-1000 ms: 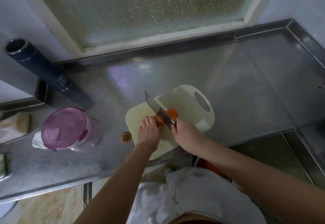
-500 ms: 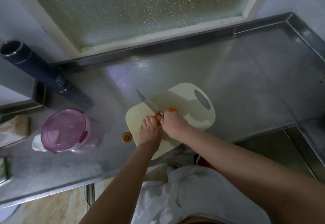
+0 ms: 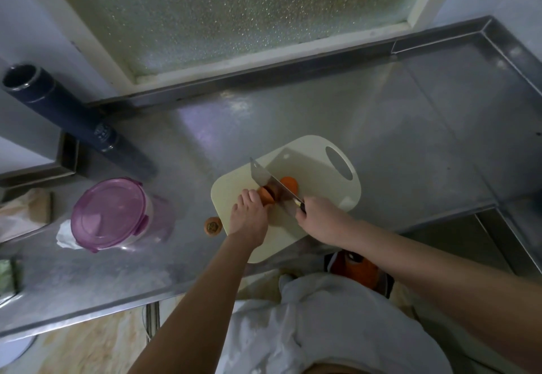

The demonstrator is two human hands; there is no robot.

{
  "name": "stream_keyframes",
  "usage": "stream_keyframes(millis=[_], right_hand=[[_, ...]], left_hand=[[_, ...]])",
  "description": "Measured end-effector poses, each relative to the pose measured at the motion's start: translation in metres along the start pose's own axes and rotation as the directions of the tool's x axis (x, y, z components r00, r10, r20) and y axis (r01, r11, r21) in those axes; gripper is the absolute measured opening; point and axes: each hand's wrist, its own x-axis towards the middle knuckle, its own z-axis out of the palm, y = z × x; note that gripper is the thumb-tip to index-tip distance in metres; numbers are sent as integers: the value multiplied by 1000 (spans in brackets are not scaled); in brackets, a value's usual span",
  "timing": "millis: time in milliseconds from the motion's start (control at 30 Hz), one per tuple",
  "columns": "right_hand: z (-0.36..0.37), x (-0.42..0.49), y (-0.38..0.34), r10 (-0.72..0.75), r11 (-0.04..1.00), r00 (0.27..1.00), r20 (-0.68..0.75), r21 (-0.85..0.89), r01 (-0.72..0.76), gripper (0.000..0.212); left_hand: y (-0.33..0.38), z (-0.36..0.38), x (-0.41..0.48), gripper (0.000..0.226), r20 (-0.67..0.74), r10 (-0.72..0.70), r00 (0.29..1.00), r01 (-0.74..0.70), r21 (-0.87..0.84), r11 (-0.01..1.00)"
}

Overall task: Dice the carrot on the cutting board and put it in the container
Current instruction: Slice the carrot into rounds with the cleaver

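The cutting board point(image 3: 319, 168) lies at the near edge of the tabletop point(image 3: 396, 127), right of centre, with its handle hole toward the far right corner.

The carrot point(image 3: 289, 185) lies on the middle of the cutting board, long axis running left to right.

Left grip point(image 3: 249, 218): a bare hand, grasping the carrot. Its fingers point(image 3: 247, 197) are bent over the left part of the carrot and hold it against the board. The fingertips sit just beside the blade.

Right grip point(image 3: 318, 216): a bare hand, clenched around the handle of the knife point(image 3: 264, 178). The blade crosses the carrot between the two grips, tip pointing toward the far left corner. The orange right end of the carrot shows beyond the blade, apart from both grips. Whether the edge touches the board cannot be told.

A cut carrot end point(image 3: 212, 226) lies on the tabletop just beside the left edge of the board, near the left wrist.

The container point(image 3: 110, 212), with its purple lid on, stands toward the left edge of the tabletop, well apart from the board. A crumpled white paper point(image 3: 64, 235) touches its left side.
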Motion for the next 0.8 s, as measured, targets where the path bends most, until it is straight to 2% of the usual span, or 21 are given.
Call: stream_keyframes(millis=[300, 500, 800], right_hand=[[13, 14, 0, 17, 999, 999, -42, 40, -16, 32], [18, 31, -12, 12, 999, 997, -72, 32, -10, 21], [27, 49, -14, 12, 998, 991, -131, 58, -5, 24]], left_hand=[[0, 1, 3, 38, 15, 4, 1000, -3, -46, 999], [0, 4, 2, 38, 8, 19, 1000, -19, 37, 999], [-2, 5, 2, 32, 7, 42, 999, -42, 71, 997]])
